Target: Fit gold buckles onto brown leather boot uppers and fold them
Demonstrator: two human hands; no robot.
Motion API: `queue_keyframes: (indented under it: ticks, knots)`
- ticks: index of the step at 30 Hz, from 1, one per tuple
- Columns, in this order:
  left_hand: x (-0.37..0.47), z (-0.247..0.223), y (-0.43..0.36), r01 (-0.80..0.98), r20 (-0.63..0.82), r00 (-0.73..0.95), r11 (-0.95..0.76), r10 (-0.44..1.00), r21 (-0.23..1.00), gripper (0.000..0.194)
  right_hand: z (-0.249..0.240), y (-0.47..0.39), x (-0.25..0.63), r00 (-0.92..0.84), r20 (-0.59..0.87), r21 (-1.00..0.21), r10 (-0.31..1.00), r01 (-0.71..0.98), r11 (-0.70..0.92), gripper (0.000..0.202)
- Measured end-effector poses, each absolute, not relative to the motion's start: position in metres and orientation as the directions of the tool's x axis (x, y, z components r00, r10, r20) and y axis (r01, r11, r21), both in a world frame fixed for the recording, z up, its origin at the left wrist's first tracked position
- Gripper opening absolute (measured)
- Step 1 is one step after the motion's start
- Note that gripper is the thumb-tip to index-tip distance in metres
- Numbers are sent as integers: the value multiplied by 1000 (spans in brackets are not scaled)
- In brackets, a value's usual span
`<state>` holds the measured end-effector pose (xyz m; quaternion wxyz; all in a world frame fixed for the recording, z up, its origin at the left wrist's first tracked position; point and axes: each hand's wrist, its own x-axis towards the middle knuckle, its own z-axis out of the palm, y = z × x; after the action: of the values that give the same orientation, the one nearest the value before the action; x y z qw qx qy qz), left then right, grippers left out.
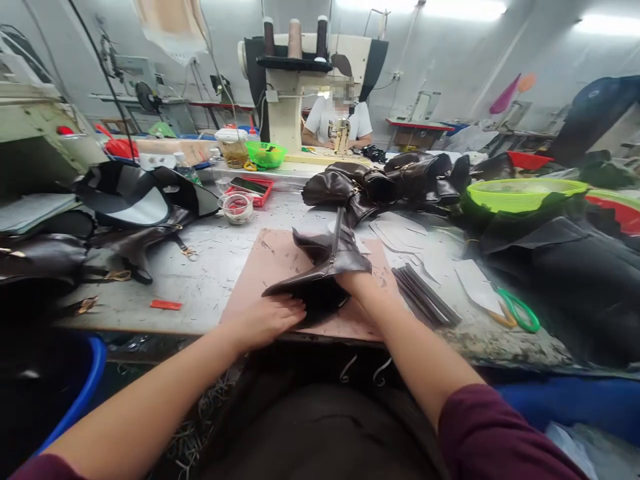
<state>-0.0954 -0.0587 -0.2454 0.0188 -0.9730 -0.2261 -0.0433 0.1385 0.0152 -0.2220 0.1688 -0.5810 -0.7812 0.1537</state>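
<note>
A dark brown leather boot upper point(345, 252) with a zip along it lies on the pinkish board in front of me, its wide opening towards me and its dark inside showing. My left hand point(274, 317) is closed on the near left edge of that opening, its fingertips over the dark lining. On the right, my right hand point(356, 283) reaches in at the edge of the boot upper; the leather hides its fingers. Beside the board point(245, 287), to the right, is a bundle of dark strips point(425, 293).
Scissors point(523, 313) with green and orange handles lie at the right. More boot uppers point(350, 183) are heaped behind, and others point(45, 250) lie left. A red tray point(255, 190) and clear tub point(237, 208) stand back left. Across the table, a person point(320, 123) sits at a sewing machine point(285, 100).
</note>
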Motion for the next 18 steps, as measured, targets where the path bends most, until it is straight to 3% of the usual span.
queue_keyframes:
  ticks: [4, 7, 11, 18]
  knots:
    - [-86, -232, -63, 560, 94, 826, -828, 555, -32, 25, -246, 3, 126, -370, 134, -330, 919, 858, 393, 56]
    - [-51, -235, -55, 609, 99, 792, -790, 602, -69, 26, -256, 2, 122, -462, 104, -239, 881, 848, 473, 47]
    - [-31, -249, -35, 680, 181, 723, -733, 667, -20, 31, -257, 5, 125, -425, 141, -226, 894, 865, 447, 59]
    - [-39, -249, -35, 776, 6, 630, -629, 777, -45, 36, -256, -10, 139, -562, 92, -279, 822, 778, 563, 54]
